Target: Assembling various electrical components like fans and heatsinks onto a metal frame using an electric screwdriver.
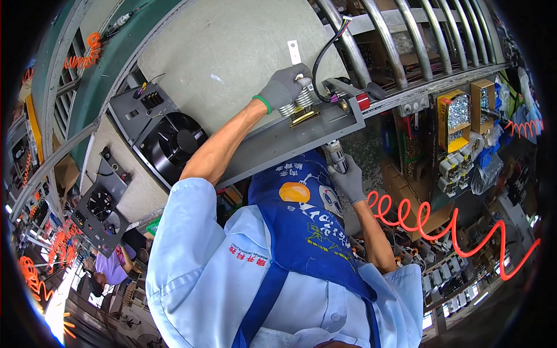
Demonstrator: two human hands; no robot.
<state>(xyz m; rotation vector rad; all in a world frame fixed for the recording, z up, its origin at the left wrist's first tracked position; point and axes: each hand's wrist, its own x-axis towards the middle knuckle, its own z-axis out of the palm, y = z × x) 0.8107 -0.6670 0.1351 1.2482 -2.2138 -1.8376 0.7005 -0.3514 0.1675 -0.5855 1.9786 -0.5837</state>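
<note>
A long dark grey sheet-metal panel [272, 142] lies along the near edge of the bench. Above it, my left hand [284, 88], in a grey glove, curls its fingers round a silvery ribbed part [304, 100] with a brass-coloured base; the fingers cover much of it. My gloved right hand [348, 178] is wrapped round a silver air screwdriver [335, 153], held low with its tip close to the panel's near side. Beside the left hand, a dark cable [316, 69] arches up to a small multi-wire connector. A red switch-like block [362, 102] sits at the panel's right end.
A black fan [174, 145] in a grey housing is at the panel's left. Metal rollers [394, 43] continue to the right. Boxes of screws [455, 119] stand beyond. An orange coiled hose [429, 223] stretches right of my right arm. Another person [110, 269] is at far left.
</note>
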